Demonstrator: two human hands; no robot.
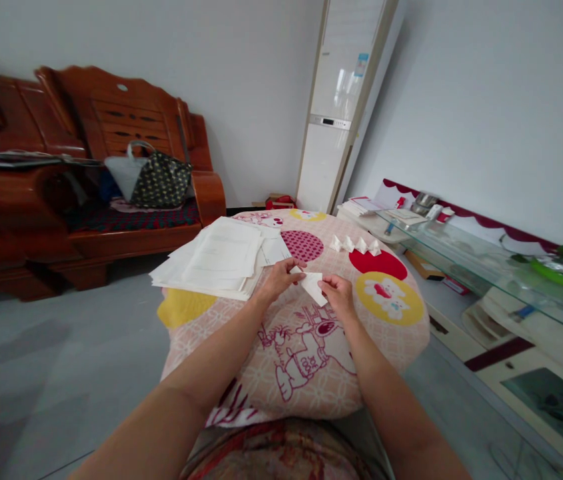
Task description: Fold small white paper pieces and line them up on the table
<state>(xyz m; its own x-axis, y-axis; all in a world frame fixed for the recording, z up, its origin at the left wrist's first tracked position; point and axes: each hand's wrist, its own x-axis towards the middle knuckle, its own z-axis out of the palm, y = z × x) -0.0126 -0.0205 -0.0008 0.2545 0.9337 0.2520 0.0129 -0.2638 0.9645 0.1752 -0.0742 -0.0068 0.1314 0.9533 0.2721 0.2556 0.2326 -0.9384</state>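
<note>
Between my hands, just above the table, is a small folded piece of white paper (315, 287). My left hand (281, 279) pinches its left end, fingers closed. On the right edge, my right hand (337, 293) grips it between thumb and fingers. Left of my left hand lies a spread stack of white paper sheets (224, 257). Beyond my right hand stand several small folded white paper shapes (355, 245) in a short row.
A patterned cloth (306, 367) covers the round table in front of me. To the right is a glass-topped cabinet (481, 267) with small items. A wooden sofa (126, 107) holding bags (161, 180) stands at the left, and a tall white air conditioner (336, 113) in the corner.
</note>
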